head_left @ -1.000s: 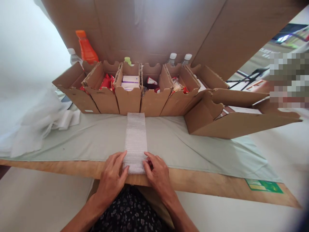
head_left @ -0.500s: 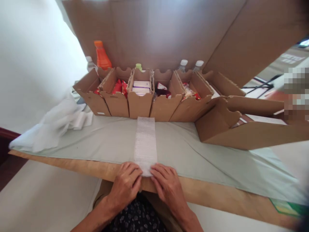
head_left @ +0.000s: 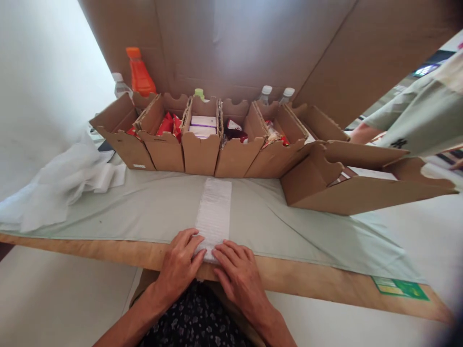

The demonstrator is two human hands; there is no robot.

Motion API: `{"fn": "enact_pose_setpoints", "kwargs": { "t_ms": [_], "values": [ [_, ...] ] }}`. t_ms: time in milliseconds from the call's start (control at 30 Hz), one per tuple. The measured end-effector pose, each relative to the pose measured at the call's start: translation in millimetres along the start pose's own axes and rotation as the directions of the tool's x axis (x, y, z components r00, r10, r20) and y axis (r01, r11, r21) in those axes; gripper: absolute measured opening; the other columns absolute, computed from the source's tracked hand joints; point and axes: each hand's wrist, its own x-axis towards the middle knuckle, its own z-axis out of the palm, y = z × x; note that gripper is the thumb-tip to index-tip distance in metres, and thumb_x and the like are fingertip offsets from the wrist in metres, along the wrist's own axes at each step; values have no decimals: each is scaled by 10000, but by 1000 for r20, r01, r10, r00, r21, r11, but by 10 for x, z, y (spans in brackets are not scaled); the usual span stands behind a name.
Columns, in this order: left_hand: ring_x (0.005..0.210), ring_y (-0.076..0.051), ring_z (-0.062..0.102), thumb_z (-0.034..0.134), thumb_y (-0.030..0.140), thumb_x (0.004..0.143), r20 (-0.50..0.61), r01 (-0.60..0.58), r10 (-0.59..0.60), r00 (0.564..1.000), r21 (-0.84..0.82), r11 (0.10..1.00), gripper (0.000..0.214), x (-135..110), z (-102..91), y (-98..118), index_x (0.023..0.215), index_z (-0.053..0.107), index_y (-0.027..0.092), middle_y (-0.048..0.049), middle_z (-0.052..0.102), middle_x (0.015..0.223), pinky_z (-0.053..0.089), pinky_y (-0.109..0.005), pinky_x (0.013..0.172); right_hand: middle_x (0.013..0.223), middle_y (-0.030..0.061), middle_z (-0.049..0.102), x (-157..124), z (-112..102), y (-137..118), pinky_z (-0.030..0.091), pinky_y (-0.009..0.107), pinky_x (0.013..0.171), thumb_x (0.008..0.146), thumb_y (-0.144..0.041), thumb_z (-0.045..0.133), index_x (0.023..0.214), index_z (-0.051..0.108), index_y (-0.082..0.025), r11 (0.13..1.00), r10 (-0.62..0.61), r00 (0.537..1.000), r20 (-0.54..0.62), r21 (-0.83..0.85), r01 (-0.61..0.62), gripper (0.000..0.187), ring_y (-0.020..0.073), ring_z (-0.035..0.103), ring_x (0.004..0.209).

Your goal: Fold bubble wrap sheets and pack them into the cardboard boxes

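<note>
A narrow white strip of bubble wrap (head_left: 214,207) lies lengthwise on the cloth, running from near the boxes to the table's front edge. My left hand (head_left: 183,258) grips its near end at the left side, fingers bent over it and thumb low. Opposite it, my right hand (head_left: 237,270) holds the same end at the right corner, its fingers curled over the wrap and the thumb beneath. The near edge looks slightly thickened between the hands. Whether something is inside it, I cannot tell.
Several open cardboard boxes (head_left: 200,156) stand in a row behind, holding red packets and white cartons. Another box (head_left: 361,193) angles out at the right. Crumpled white wrap (head_left: 61,180) heaps at the left. Bottles (head_left: 141,74) stand behind the boxes. A person's sleeve (head_left: 415,113) shows far right.
The view has shifted slightly. My right hand has moved inward over the strip's near end, and my left fingers have spread a little. A person's sleeve and arm now show at the right.
</note>
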Motion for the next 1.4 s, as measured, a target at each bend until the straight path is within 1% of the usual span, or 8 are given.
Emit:
{"fn": "enact_pose_setpoints", "kwargs": {
  "t_ms": [200,367,533,733,867,967,1167,1400],
  "values": [
    [1099,-255,666,581,140,931,15,-176,176,984,15,984,244,-142,-167,28,1138,673,231,-88,731,1106,569,-439,957,1061,67,765,4,41,82,507,435,913,933,-90,535,1206,676,-244,978,83,996,-37,197,-75,344,250,658,1077],
    [882,-226,679,516,147,972,6,-87,87,996,36,996,203,17,-40,-50,1064,684,213,-63,739,927,582,-398,801,1266,127,679,-10,18,102,506,458,917,940,-135,566,1249,635,-222,995,87,984,-158,67,-78,328,275,615,1124],
    [977,-250,656,538,192,974,-58,-61,68,996,112,992,188,84,9,-96,1098,678,214,-86,714,1043,575,-442,862,1241,112,695,87,35,124,475,473,938,898,-47,555,1177,653,-216,1000,11,998,-63,4,-10,341,291,606,1153],
    [1119,-251,627,575,139,951,13,-159,159,987,57,986,307,-179,-90,-10,1238,623,237,-82,712,1131,538,-434,977,975,41,753,93,-86,184,495,411,862,965,-116,554,1165,663,-222,973,66,996,51,219,-76,251,223,646,923],
    [1021,-243,652,545,147,972,25,-123,121,992,71,990,231,-62,-27,-36,1161,656,220,-72,728,1042,555,-420,912,1188,112,705,17,-82,177,491,444,897,956,-155,563,1234,638,-217,992,89,994,-63,98,-82,294,265,628,1063],
    [1007,-251,642,531,158,979,-11,-101,103,995,132,986,231,56,9,-79,1166,658,200,-91,704,1073,555,-440,887,1297,130,653,24,-39,151,472,474,933,900,-130,613,1258,617,-221,1000,26,999,-43,16,-26,370,296,595,1143],
    [1145,-262,579,581,167,958,38,-215,213,976,77,974,281,-83,-102,-15,1236,616,191,-111,663,1193,510,-444,992,989,44,743,64,-78,141,481,417,857,934,-100,589,1190,613,-212,982,45,999,7,185,-46,281,222,629,890],
    [995,-266,627,561,202,969,-13,-139,142,990,139,980,214,196,12,-66,1149,675,185,-100,709,1063,542,-445,883,1340,166,627,30,-53,141,476,485,914,904,-154,605,1275,597,-193,999,18,998,-64,-25,-20,373,309,599,1131]
  ]
}}
